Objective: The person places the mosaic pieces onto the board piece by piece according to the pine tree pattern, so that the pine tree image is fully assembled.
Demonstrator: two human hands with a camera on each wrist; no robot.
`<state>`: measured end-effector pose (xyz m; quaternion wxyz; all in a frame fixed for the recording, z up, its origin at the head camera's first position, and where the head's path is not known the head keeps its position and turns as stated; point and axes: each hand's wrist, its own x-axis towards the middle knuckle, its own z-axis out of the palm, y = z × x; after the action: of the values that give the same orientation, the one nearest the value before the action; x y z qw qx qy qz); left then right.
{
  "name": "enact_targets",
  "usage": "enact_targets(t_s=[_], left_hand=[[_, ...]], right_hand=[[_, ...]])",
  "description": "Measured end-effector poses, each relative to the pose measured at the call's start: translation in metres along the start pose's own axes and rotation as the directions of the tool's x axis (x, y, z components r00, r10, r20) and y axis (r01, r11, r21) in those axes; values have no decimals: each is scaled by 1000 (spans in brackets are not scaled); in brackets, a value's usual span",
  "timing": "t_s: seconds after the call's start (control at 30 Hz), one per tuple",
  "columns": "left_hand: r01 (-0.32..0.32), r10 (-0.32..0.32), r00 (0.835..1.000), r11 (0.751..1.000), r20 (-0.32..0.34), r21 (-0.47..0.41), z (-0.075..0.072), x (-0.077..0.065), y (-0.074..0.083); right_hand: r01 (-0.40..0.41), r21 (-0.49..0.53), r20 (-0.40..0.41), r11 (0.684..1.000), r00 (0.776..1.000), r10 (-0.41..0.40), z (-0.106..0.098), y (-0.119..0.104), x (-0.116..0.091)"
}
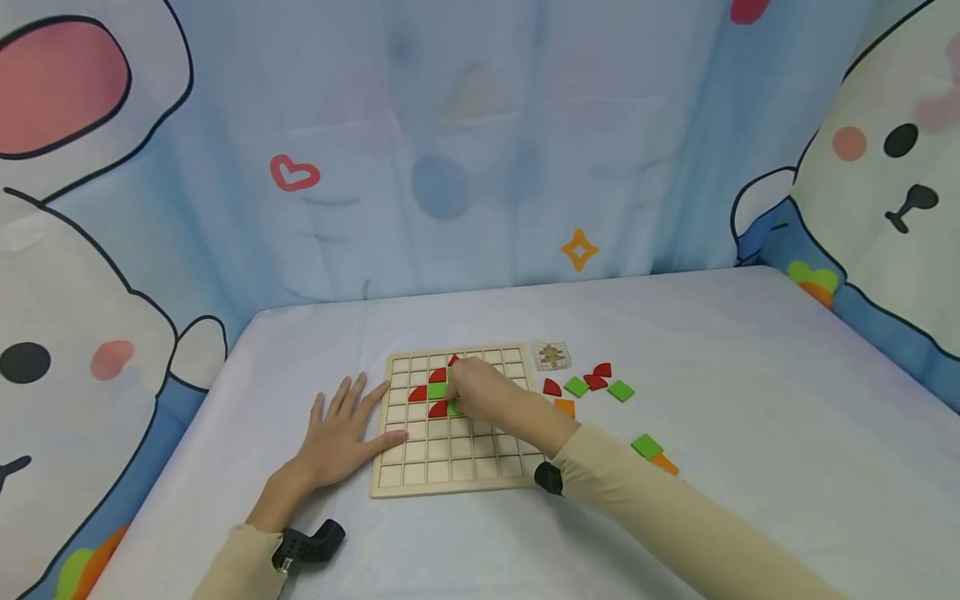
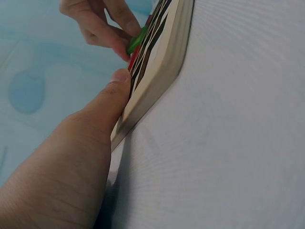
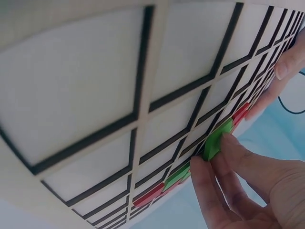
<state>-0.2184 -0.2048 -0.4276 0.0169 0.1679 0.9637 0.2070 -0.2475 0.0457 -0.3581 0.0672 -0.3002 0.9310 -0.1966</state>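
A wooden grid board (image 1: 480, 475) with raised square cells lies on the table. My right hand (image 1: 483, 390) is over its upper middle, thumb and fingers pinching a green square tile (image 3: 218, 139) at the cells. Around those fingers sit red quarter-round tiles (image 1: 417, 394) and another green tile (image 1: 437, 390) in the grid; part of the group is hidden by the hand. My left hand (image 1: 336, 437) rests at the board's left edge with fingers spread, its thumb (image 2: 112, 98) lying on the frame.
Right of the board lie loose red pieces (image 1: 602, 369), green squares (image 1: 621, 391) and orange pieces (image 1: 565, 407). A small patterned card (image 1: 552, 356) is beside the board's upper right corner. A printed blue curtain (image 1: 480, 167) hangs behind the white-covered table (image 1: 750, 467).
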Motion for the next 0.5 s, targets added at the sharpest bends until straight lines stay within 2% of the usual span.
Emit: enact_targets(t_s=[0.2,0.3,0.4,0.5], left_hand=[[-5,5,1000,1000,-10,5,0,0,-1],[0,0,1000,1000,-5,4,0,0,0],[3,-3,1000,1000,-2,0,0,-2,0],[0,0,1000,1000,-6,-2,-1,-2,1]], right_hand=[[-10,-48,-19,999,1000,9,1,-4,0],[-7,-150,5,989,1000,8,2,-8,-1],[13,-270,17,963,1000,-9,3,-13,-2],[20,-337,13,941,1000,-17,3,-16,-3]])
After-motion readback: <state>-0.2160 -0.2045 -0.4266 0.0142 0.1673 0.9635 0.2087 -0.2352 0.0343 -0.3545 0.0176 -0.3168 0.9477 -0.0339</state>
